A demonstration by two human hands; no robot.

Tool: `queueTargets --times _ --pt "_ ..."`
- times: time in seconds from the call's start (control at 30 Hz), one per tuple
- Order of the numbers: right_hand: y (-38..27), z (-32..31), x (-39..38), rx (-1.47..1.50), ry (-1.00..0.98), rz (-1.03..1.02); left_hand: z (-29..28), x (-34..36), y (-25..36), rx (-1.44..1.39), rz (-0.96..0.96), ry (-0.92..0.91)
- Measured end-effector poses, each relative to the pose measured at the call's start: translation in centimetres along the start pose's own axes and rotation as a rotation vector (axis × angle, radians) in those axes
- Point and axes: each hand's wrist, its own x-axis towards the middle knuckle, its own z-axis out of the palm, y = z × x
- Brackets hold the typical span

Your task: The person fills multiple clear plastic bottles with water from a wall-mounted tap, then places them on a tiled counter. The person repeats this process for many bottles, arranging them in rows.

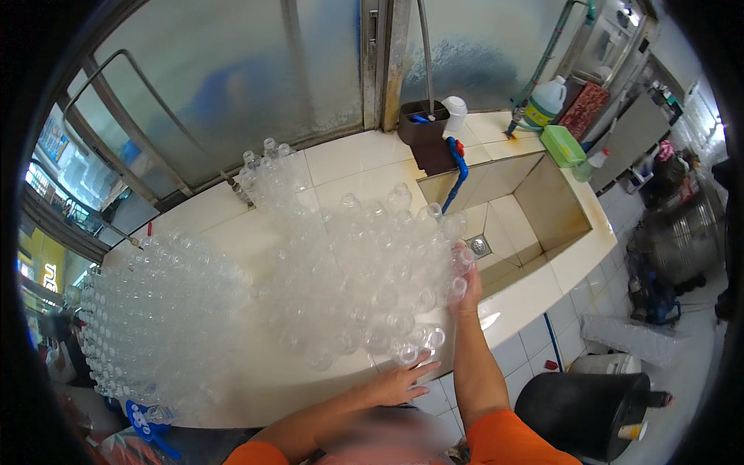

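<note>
A large loose cluster of clear, empty plastic bottles (353, 263) covers the middle of the white tiled counter (209, 217), reaching to the sink's left side. My right hand (467, 283) grips bottles at the cluster's right edge, its fingers partly hidden by them. My left hand (403, 380) is open, fingers spread, just below the bottles at the cluster's front edge. A second, densely packed mass of similar bottles (147, 310) lies on the counter at the left.
A tiled sink (558, 213) with a drain and blue pipe (459, 170) is at the right. Behind it stand a brown caddy (415, 128), a jug (546, 105) and a green tray (564, 147). A black cylindrical container (573, 411) is at lower right; a blue plastic item (139, 418) at lower left.
</note>
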Motion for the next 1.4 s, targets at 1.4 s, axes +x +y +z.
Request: queueTargets --times 1.4 --pt "0.7 -2.7 -5.2 -1.180 -0.054 -0.256 -24.3 -10.1 -14.6 -0.587 0.053 1.666"
